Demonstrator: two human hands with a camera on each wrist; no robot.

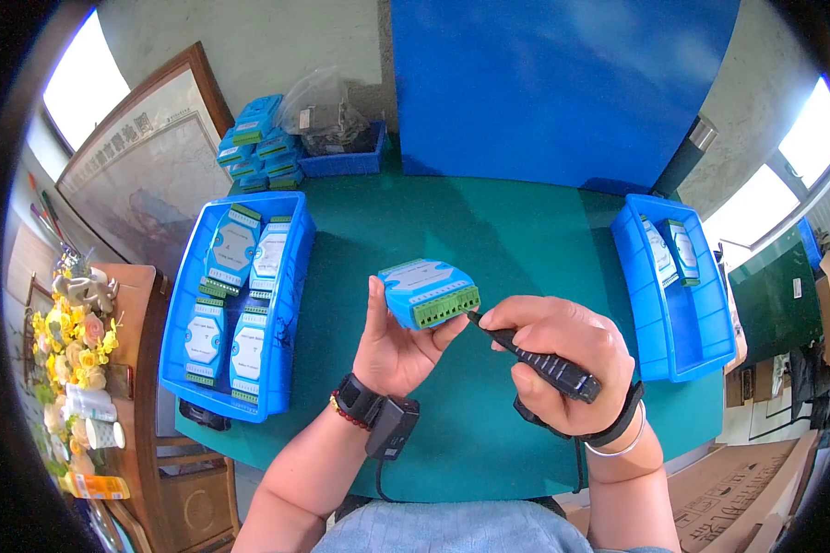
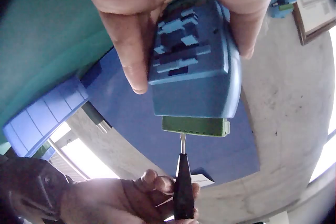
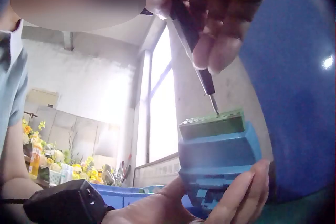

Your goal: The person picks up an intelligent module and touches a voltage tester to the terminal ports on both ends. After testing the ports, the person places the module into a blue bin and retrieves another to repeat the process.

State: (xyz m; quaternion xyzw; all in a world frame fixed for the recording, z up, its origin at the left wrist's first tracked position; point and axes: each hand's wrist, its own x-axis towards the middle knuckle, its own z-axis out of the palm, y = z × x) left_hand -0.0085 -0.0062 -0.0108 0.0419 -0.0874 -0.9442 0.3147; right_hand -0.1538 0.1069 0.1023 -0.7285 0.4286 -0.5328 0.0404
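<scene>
My left hand [image 1: 395,358] grips a blue plastic module [image 1: 422,276] with a white label above the table, fingers and thumb on its sides. A green screw terminal block [image 1: 450,308] runs along the module's edge facing my right hand. The right hand [image 1: 576,346] holds a black-handled screwdriver [image 1: 553,370]. In the right wrist view, the bare metal shaft [image 3: 213,102] reaches down to the top of the terminal block [image 3: 214,125]. From the left wrist view, the module's ribbed blue underside [image 2: 191,95] shows between the fingers.
A blue bin [image 1: 297,267] at left holds several similar modules. Another blue bin [image 1: 687,346] at right holds two. Behind, stacked modules [image 1: 266,138] stand beside a small blue tray [image 1: 346,164] with a plastic bag. A blue panel [image 1: 563,83] rises behind the green table [image 1: 516,240].
</scene>
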